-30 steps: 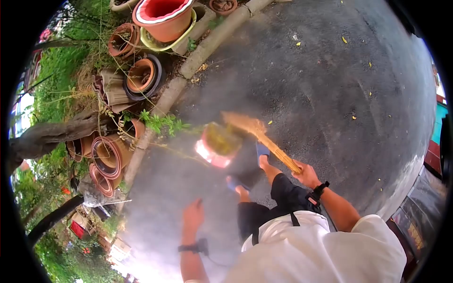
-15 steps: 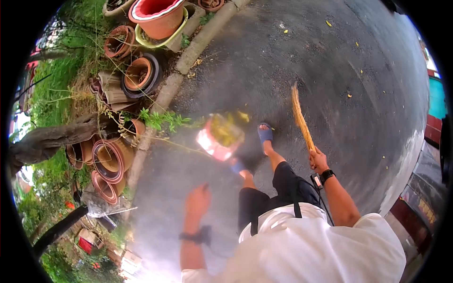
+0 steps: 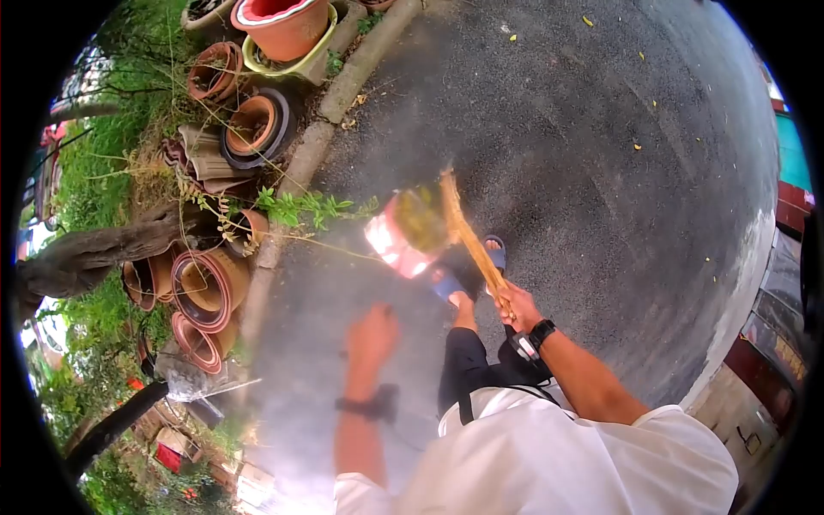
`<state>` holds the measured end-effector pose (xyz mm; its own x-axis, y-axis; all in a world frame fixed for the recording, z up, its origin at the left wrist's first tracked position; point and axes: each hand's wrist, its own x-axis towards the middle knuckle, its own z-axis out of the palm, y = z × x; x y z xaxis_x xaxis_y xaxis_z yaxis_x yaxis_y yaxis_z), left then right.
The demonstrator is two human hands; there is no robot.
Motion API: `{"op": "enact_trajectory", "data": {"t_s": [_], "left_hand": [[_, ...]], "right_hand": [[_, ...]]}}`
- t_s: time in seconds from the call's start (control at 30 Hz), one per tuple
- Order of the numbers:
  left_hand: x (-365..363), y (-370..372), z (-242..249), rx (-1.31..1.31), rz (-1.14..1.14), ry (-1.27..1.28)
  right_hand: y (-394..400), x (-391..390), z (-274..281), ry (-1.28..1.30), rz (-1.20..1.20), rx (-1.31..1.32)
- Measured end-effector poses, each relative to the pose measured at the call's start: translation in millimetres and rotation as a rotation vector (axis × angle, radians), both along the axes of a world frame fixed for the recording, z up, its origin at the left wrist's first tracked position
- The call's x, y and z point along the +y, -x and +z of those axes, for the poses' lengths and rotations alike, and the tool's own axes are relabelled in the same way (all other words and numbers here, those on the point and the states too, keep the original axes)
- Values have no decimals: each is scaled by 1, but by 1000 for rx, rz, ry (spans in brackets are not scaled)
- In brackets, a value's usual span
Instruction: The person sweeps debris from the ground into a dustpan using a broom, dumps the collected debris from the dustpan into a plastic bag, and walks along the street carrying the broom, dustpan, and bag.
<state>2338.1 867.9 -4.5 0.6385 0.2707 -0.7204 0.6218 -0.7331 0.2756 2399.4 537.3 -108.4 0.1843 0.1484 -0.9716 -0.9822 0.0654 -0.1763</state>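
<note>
My right hand point(image 3: 518, 306) grips the handle end of a straw broom point(image 3: 468, 239). The broom slants up and left, its bristles over a red dustpan point(image 3: 402, 237) that holds yellow-green leaves. The dustpan lies on the dark asphalt just ahead of my blue sandals point(image 3: 493, 253). My left hand point(image 3: 372, 336) hangs free over the ground, fingers loosely curled, a black watch on its wrist, holding nothing that I can see. A hazy smear blurs the left half of the pavement.
A concrete curb point(image 3: 319, 142) runs along the left of the asphalt point(image 3: 601, 154). Beyond it lie several terracotta and plastic pots point(image 3: 257, 129), a tree trunk point(image 3: 94, 249) and weeds. A red structure point(image 3: 790, 215) borders the right edge. Yellow leaves dot the pavement.
The broom swung from the right side back left across the dustpan. My right hand moved left and nearer my feet. My left hand rose slightly.
</note>
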Motion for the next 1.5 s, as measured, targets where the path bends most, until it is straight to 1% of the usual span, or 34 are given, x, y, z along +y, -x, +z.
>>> {"op": "enact_trajectory", "data": {"t_s": [0.07, 0.17, 0.2, 0.27, 0.33, 0.4, 0.43, 0.47, 0.5, 0.57, 0.63, 0.7, 0.73, 0.8, 0.9, 0.93, 1.03, 1.07, 1.13, 1.17, 1.2, 1.23, 1.27, 1.37, 1.4, 1.43, 1.47, 1.5], "left_hand": [[3, -4, 4, 13, 4, -7], [4, -2, 2, 15, 9, -10], [4, -1, 1, 18, 10, -10], [3, 1, -3, 10, 16, -4], [0, 1, -6, -14, 23, 10], [0, -7, 5, 1, 67, 47], [-1, -9, 8, 4, 86, 66], [-2, -8, 7, -12, 94, 73], [-1, -4, 5, -32, 102, 78], [4, 1, 6, -41, 87, 67], [5, 6, 7, -14, 30, 45], [4, 30, -6, -175, 29, 17], [3, 44, -11, -252, 29, 2], [3, 55, -8, -242, 56, 5], [3, 73, -9, -220, 112, -20], [4, 77, -10, -210, 134, -34], [9, 85, -13, -126, 186, 7], [11, 87, -17, -147, 175, -9], [12, 94, -28, -186, 153, -40], [12, 94, -28, -172, 174, -20], [12, 91, -25, -161, 195, -3], [11, 90, -24, -152, 217, 12], [10, 91, -26, -153, 209, -5], [8, 90, -25, -146, 204, -20], [9, 87, -24, -138, 220, -6], [10, 84, -22, -131, 238, 8], [10, 82, -20, -113, 241, 11], [11, 80, -19, -96, 245, 14]], "right_hand": [[-9, 1, 17, 36, 105, -68], [-39, 13, 31, 215, 233, -361], [-50, 7, 18, 204, 234, -419], [-85, 15, -4, 461, 583, -595], [-102, 20, -46, 549, 795, -648], [-78, 28, -79, 580, 957, -747], [-58, 27, -88, 563, 1015, -800], [-37, 25, -85, 528, 1037, -851], [-24, 26, -68, 439, 1037, -747], [-5, 20, -31, 384, 968, -644], [-2, 24, 27, 295, 912, -575], [12, 5, 24, 232, 851, -813], [15, -5, 30, 218, 866, -883], [15, -17, 38, 242, 938, -935], [-2, -28, 41, 316, 1152, -691], [-7, -27, 41, 338, 1106, -685], [-35, -12, 40, 403, 1138, -730], [-40, -9, 23, 446, 1115, -784], [-66, 15, 14, 512, 1143, -815], [-79, 29, 6, 526, 1155, -817], [-92, 47, -4, 611, 1212, -782], [-104, 57, -19, 597, 1224, -820], [-115, 69, -36, 535, 1182, -798], [-109, 94, -70, 613, 1384, -817], [-102, 98, -61, 541, 1473, -741], [-90, 95, -49, 515, 1494, -720], [-76, 84, -51, 452, 1496, -725], [-72, 76, -36, 360, 1620, -725]]}}
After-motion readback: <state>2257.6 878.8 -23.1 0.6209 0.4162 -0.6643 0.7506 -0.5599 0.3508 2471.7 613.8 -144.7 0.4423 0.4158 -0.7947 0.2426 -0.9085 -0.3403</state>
